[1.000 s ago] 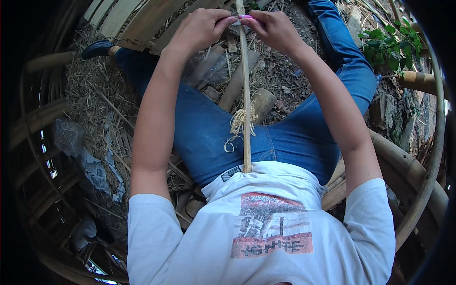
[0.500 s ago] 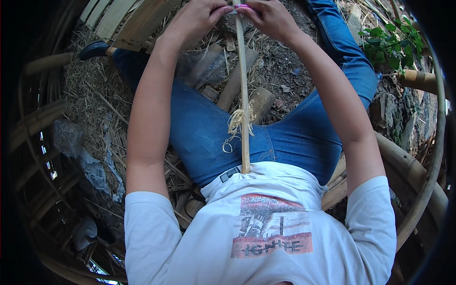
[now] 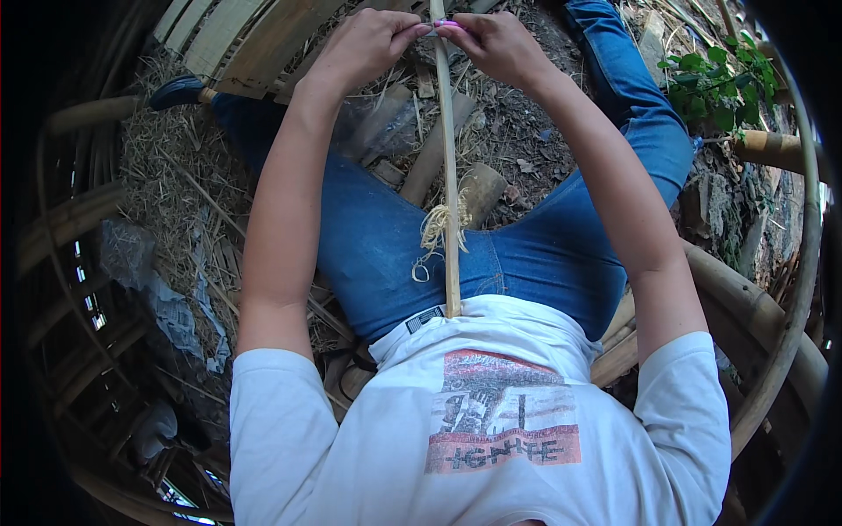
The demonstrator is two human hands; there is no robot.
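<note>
A long, slim wooden or bamboo stick (image 3: 451, 175) runs from my waist away between my legs, its near end against my white shirt (image 3: 351, 456). Near its far end, my left hand (image 3: 373, 42) and my right hand (image 3: 502, 46) meet, both closed in a pinch. Between them, lying across the stick, is a small pink-handled blade (image 3: 449, 24); the right fingers grip its pink part and the left ones its pale tip. Curly pale shavings (image 3: 438, 230) hang around the stick just above my jeans (image 3: 377, 228).
Wooden slats (image 3: 254, 53) stand at the far left. Cut bamboo pieces (image 3: 482, 193) and clear plastic (image 3: 381, 131) lie between my legs on littered ground. A leafy plant (image 3: 719, 83) grows at the far right. Bamboo poles (image 3: 745, 298) curve along the right side.
Both hands and the blade have come slightly toward me along the stick. The stick and the shavings look unmoved.
</note>
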